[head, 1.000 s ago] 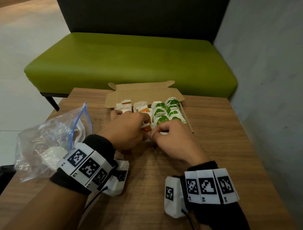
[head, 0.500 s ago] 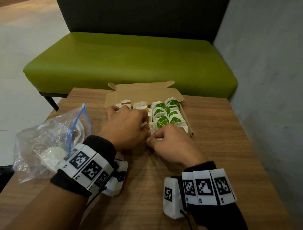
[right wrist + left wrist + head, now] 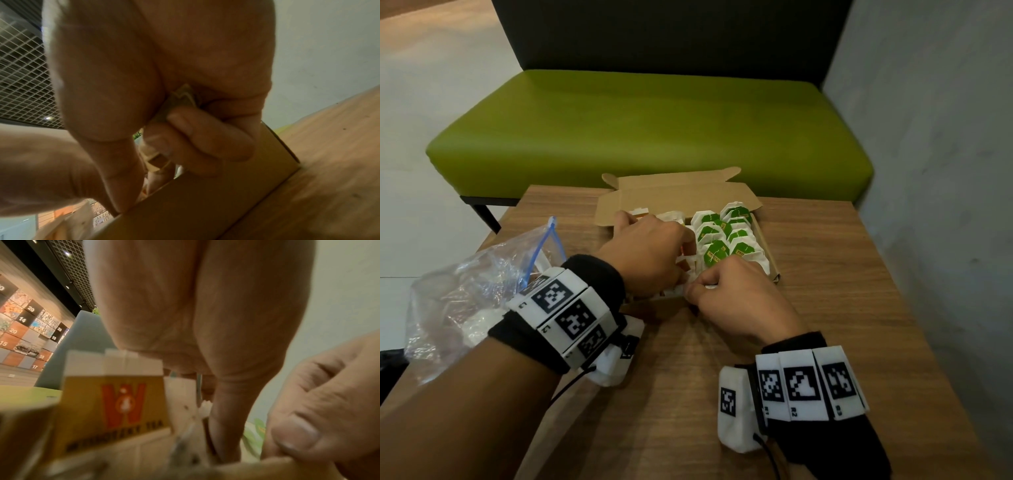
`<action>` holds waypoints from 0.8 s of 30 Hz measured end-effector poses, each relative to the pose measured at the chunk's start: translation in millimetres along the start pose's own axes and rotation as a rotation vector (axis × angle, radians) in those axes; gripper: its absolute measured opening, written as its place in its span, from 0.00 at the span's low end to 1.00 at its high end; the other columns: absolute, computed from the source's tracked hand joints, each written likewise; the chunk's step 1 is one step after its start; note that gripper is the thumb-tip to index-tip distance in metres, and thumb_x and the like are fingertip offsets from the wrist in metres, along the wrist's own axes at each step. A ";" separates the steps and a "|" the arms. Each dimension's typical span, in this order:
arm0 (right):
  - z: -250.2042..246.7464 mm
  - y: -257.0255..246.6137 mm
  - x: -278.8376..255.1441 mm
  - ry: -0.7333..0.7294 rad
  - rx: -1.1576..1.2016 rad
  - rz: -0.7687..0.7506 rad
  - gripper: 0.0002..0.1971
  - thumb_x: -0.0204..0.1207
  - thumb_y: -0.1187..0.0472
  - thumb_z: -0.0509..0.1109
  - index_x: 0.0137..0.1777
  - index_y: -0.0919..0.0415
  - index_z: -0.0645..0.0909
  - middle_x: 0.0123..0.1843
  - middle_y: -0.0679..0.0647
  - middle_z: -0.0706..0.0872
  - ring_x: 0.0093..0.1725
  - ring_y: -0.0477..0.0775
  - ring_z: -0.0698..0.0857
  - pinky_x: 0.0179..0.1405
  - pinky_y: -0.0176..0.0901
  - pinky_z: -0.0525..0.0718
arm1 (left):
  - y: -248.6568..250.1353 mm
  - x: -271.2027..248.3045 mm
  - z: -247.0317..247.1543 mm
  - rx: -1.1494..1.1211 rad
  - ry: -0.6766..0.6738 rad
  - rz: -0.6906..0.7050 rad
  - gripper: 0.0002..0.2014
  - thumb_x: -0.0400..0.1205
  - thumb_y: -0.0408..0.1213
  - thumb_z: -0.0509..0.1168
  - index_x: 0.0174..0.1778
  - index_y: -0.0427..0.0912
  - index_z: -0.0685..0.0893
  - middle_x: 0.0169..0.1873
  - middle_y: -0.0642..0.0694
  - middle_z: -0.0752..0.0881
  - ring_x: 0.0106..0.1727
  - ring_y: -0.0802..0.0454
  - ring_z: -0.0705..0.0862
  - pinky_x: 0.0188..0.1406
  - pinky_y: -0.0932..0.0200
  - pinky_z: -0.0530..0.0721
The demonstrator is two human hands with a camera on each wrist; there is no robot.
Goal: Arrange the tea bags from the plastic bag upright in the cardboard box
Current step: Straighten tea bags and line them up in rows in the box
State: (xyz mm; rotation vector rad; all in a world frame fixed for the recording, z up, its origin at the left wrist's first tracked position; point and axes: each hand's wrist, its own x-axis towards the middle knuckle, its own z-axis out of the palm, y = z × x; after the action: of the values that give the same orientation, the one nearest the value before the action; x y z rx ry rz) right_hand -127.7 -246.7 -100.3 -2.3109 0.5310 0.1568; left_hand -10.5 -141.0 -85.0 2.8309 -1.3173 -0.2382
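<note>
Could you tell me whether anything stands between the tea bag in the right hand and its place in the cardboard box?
Nothing visible does. The right hand pinches a tea bag at the near wall of the cardboard box, and the left hand rests on the yellow tea bags beside it; the slot itself is hidden under both hands.

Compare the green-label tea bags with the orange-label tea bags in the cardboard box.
The green-label tea bags fill the box's right columns; the orange-label tea bags sit on the left. The green ones stand uncovered, while the left hand reaches in among the orange ones. Green labels look rounded; the orange label is rectangular. Both kinds stand upright in the cardboard box.
</note>
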 end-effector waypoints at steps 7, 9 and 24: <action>-1.8 -5.3 -4.1 -0.013 0.005 -0.084 0.10 0.81 0.48 0.70 0.55 0.46 0.92 0.56 0.45 0.90 0.56 0.49 0.84 0.56 0.50 0.86 | -3.0 -0.7 1.5 0.086 0.056 -0.079 0.04 0.77 0.47 0.67 0.45 0.56 0.80 0.43 0.53 0.84 0.57 0.46 0.78 0.61 0.42 0.64; -2.6 -6.2 -5.0 -0.042 -0.011 -0.099 0.10 0.82 0.48 0.70 0.55 0.46 0.91 0.56 0.45 0.90 0.56 0.49 0.84 0.56 0.50 0.86 | -1.4 -0.6 2.1 0.086 0.048 -0.103 0.05 0.77 0.49 0.66 0.43 0.54 0.80 0.43 0.52 0.84 0.56 0.45 0.78 0.61 0.42 0.65; 0.8 -7.8 -3.8 -0.101 -0.063 -0.057 0.14 0.83 0.45 0.67 0.58 0.50 0.89 0.50 0.51 0.87 0.52 0.52 0.85 0.54 0.52 0.87 | 2.0 -2.2 -4.7 0.060 0.074 -0.132 0.27 0.74 0.61 0.68 0.65 0.53 0.76 0.60 0.45 0.76 0.64 0.43 0.75 0.68 0.37 0.63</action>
State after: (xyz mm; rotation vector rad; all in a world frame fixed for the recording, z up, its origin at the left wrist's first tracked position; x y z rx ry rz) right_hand -127.8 -239.9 -94.8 -2.3617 0.4138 0.2651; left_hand -12.7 -140.8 -79.9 2.9488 -1.1443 -0.0951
